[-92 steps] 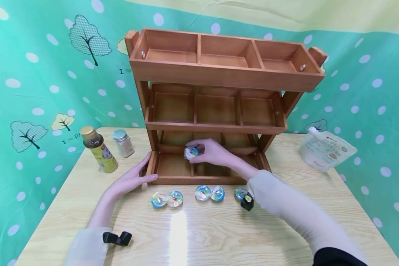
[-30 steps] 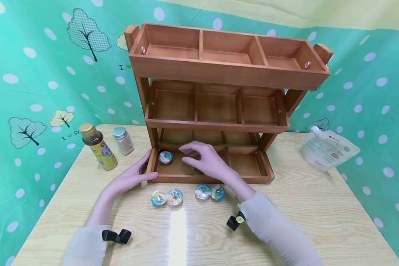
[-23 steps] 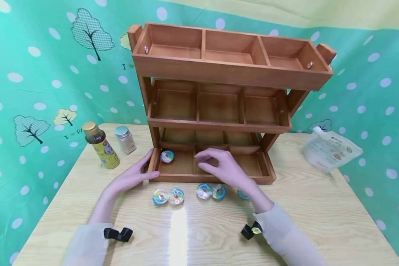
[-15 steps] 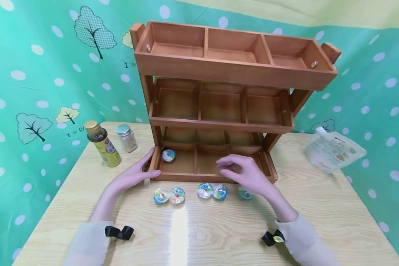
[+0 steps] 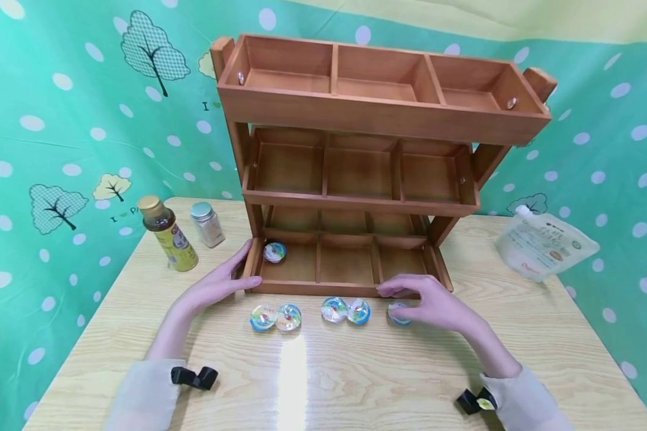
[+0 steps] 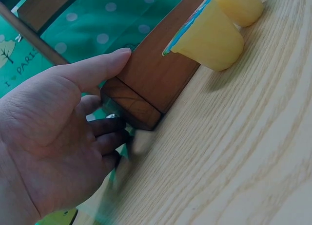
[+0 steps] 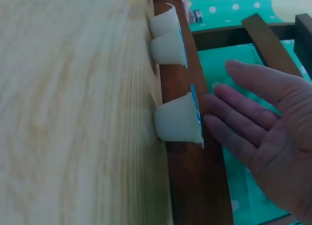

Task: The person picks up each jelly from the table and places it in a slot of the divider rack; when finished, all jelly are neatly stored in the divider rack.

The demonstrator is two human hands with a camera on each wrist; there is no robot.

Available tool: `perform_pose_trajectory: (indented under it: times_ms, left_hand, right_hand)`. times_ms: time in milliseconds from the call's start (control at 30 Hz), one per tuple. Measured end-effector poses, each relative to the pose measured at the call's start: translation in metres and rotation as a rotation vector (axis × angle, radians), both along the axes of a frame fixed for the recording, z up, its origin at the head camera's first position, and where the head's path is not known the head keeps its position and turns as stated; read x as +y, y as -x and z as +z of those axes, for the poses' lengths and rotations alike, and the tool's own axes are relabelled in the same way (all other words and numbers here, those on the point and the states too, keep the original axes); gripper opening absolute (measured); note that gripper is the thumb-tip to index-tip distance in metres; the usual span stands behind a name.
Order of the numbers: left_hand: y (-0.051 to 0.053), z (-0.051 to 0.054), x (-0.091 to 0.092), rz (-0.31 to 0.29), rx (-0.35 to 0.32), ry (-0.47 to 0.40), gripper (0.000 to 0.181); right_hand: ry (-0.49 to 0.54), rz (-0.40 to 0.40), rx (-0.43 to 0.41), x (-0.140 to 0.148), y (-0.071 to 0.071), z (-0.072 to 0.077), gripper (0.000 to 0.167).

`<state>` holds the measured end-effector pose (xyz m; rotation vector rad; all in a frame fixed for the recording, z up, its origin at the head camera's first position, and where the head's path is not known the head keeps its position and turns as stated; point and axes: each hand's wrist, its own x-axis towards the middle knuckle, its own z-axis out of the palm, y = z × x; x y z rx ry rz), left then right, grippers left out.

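Observation:
My left hand (image 5: 218, 286) rests on the left front corner of a brown wooden rack (image 5: 350, 290), thumb along the front and the other fingers at its side. My right hand (image 5: 434, 304) hovers, fingers apart, over a single jelly cup (image 5: 401, 321) with a blue-edged lid; the right wrist view shows its white side (image 7: 178, 120) and a small gap to the fingers. One jelly cup (image 5: 274, 252) sits in the bottom tier's left compartment. On the table before the rack lie a joined pair of yellowish jelly cups (image 5: 288, 317) and a joined pair of white ones (image 5: 334, 309).
A brown bottle with a yellow label (image 5: 175, 242) and a glass jar (image 5: 208, 227) stand left of the rack. A white spouted pouch (image 5: 541, 244) stands to the right. Three tiers of divided compartments rise toward a green patterned cloth (image 5: 75, 149).
Earlier my right hand held a jelly cup above the bottom tier. That cup now lies in the left compartment, and the hand has moved right to the single cup. My left hand stayed put.

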<state>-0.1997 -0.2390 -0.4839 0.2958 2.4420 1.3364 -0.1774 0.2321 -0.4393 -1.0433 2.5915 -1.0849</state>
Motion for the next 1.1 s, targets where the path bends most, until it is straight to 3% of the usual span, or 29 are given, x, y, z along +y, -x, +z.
perform_pose_trajectory:
  times_ms: [267, 467, 800, 1100]
  left_hand:
    - [0.001, 0.002, 0.000, 0.005, 0.001, 0.001, 0.096]
    - [0.001, 0.001, 0.001, 0.004, -0.009, -0.009, 0.095]
    - [0.001, -0.001, -0.001, 0.007, 0.011, 0.003, 0.096]
    - [0.000, -0.001, -0.001, 0.008, 0.006, 0.001, 0.096]
  right_hand:
    - [-0.222, 0.058, 0.014, 0.014, 0.002, 0.005, 0.054]
    - [-0.251, 0.092, -0.021, 0.017, 0.004, 0.002, 0.056]
    - [-0.307, 0.071, -0.099, 0.020, 0.006, 0.000, 0.051]
    - [-0.301, 0.062, -0.072, 0.020, 0.007, -0.002, 0.046]
